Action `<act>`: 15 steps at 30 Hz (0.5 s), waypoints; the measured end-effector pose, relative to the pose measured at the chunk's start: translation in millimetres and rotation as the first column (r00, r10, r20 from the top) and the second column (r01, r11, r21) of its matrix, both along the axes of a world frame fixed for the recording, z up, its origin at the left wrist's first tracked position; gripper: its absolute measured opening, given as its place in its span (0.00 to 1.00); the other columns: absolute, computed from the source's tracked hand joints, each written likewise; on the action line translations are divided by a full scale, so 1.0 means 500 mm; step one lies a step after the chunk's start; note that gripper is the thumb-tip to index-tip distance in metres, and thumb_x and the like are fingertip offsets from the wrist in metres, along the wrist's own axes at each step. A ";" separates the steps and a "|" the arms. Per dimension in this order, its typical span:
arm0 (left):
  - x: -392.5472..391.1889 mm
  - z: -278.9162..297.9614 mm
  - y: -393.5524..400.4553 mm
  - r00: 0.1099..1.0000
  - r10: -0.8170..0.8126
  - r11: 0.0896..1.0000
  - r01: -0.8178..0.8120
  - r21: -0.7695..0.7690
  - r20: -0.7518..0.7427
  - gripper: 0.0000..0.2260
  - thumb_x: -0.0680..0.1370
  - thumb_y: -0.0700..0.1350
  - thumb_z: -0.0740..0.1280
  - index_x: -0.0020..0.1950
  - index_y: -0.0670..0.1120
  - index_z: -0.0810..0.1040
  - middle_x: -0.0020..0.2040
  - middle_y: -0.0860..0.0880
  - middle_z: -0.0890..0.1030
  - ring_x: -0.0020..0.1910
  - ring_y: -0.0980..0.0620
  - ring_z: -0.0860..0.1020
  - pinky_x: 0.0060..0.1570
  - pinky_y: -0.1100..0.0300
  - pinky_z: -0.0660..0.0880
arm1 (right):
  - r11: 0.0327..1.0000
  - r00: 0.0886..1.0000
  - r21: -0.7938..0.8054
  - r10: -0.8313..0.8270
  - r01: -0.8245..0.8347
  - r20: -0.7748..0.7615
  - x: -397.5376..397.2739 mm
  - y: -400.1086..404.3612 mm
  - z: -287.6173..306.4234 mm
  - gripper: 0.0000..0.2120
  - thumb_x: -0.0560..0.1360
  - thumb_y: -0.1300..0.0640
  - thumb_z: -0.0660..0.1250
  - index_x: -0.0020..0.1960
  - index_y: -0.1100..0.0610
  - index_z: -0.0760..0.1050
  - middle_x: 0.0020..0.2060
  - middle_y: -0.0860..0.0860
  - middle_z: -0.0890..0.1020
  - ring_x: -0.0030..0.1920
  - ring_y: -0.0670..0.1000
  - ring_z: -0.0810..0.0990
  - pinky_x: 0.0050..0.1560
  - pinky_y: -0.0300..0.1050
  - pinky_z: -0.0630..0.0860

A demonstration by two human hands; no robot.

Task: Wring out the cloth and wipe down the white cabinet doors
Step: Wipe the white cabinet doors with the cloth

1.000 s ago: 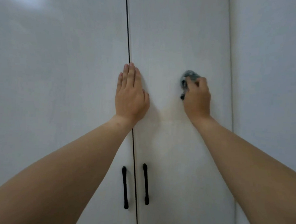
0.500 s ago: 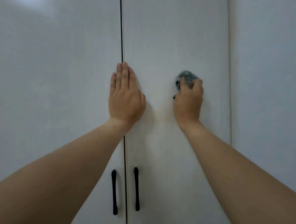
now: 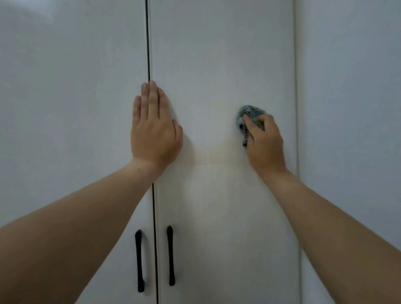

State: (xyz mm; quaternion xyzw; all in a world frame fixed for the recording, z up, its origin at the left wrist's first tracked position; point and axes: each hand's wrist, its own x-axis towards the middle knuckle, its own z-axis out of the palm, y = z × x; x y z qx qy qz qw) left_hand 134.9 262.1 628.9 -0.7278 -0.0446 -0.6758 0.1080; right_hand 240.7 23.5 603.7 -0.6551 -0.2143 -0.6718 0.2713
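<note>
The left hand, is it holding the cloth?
No, the left hand presses flat on the doors, while the right hand grips the cloth.

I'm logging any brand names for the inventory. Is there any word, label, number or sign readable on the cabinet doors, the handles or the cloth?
None: no text shows on the white cabinet doors, the two black handles, or the grey cloth that the right hand grips.

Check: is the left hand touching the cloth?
Apart. The head view shows the left hand flat over the door seam, bare door between it and the cloth.
</note>
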 end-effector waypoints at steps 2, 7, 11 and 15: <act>0.002 0.002 -0.002 1.000 0.000 1.000 0.000 0.003 -0.002 0.32 0.77 0.45 0.54 0.79 0.32 0.54 0.80 0.35 0.55 0.81 0.39 0.50 0.79 0.45 0.48 | 0.996 0.991 0.088 0.000 0.011 -0.134 0.002 -0.054 0.008 0.17 0.78 0.62 0.62 0.66 0.59 0.76 0.54 0.57 0.75 0.54 0.62 0.76 0.52 0.44 0.72; 0.001 -0.001 -0.003 1.000 0.005 1.000 -0.005 -0.006 -0.014 0.31 0.79 0.45 0.55 0.79 0.32 0.52 0.80 0.35 0.53 0.81 0.39 0.49 0.79 0.44 0.48 | 0.954 0.947 0.291 0.028 0.070 -0.321 0.004 -0.054 -0.017 0.16 0.79 0.61 0.60 0.65 0.59 0.75 0.56 0.61 0.74 0.53 0.59 0.75 0.48 0.41 0.66; -0.006 -0.001 -0.005 0.999 -0.041 0.999 0.041 -0.015 -0.016 0.32 0.78 0.45 0.54 0.79 0.33 0.52 0.80 0.36 0.53 0.81 0.40 0.49 0.79 0.45 0.47 | 0.992 0.982 -0.025 0.121 -0.126 -0.147 -0.050 0.090 -0.082 0.18 0.79 0.58 0.58 0.68 0.48 0.71 0.61 0.53 0.71 0.55 0.49 0.70 0.52 0.37 0.65; -0.029 -0.002 0.020 0.982 -0.188 0.981 0.190 0.039 -0.033 0.31 0.78 0.42 0.53 0.80 0.35 0.54 0.81 0.38 0.54 0.81 0.42 0.50 0.79 0.48 0.48 | 0.993 0.995 -0.084 0.079 -0.084 -0.067 -0.090 0.156 -0.124 0.18 0.77 0.60 0.65 0.67 0.58 0.74 0.58 0.58 0.75 0.52 0.54 0.74 0.54 0.50 0.77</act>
